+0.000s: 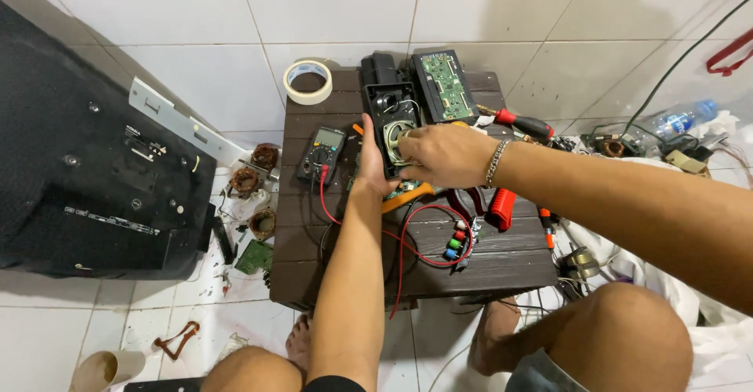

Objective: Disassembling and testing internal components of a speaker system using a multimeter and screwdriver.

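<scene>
Head view, one low dark slatted table [502, 262] on white floor tiles [157, 313].

Left hand [372, 164]: fingers pressed together and laid flat against the left side of a black speaker housing [386, 113], thumb side up, steadying it. The housing lay lengthwise near the table's far edge, its round speaker cone [396, 137] partly covered.

Right hand [443, 155]: reached across from the right, metal bracelet [496, 162] at the wrist, fingertips curled together onto the cone; whether they pinched anything could not be told.

Far edge, right of the housing: green circuit board [444, 86] in a black frame. Far left corner: roll of pale tape [307, 82], overhanging the table. Left of the left hand: multimeter [322, 153], with red and black test leads [408, 247] looping toward the near edge. Right edge: red-handled screwdriver [524, 123]. Middle right: red-handled pliers [494, 207], just beside a small block of coloured connectors [456, 243].

Floor, left: large black panel [86, 156] lying flat, with a pale metal bracket [184, 125]; copper-wound coils [251, 180] and a small green board [253, 257] between it and the table. Floor, near left: paper cup [102, 370]. Floor, far right: plastic bottle [682, 119] among loose wiring.
</scene>
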